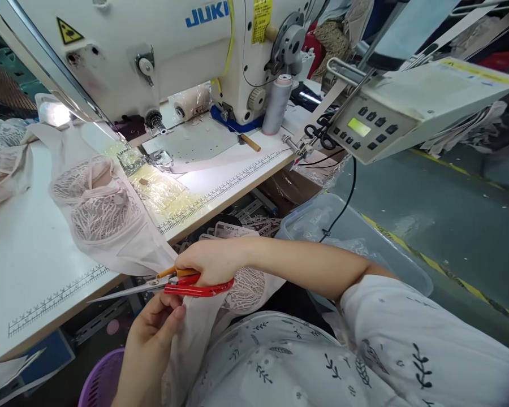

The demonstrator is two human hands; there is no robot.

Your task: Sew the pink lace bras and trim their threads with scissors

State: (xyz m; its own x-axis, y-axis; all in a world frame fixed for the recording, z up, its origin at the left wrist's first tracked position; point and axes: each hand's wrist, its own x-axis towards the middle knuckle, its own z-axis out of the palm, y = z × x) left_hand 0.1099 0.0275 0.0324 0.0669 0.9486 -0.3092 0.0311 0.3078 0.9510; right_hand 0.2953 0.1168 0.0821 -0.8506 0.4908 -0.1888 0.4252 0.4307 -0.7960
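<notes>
My right hand is closed around red-handled scissors at the table's front edge. Their long blades point left, and an orange-handled tool shows between the same fingers. Just below, my left hand pinches pale pink fabric between thumb and fingers. More of the garment, with lace cups, lies on the white table and runs down to my hands. Another lace part rests on my lap, partly hidden behind my right hand and forearm.
A white sewing machine spans the table's back, with a thread cone beside it. A control box juts in at the right above a clear plastic bin. A purple basket stands low at left.
</notes>
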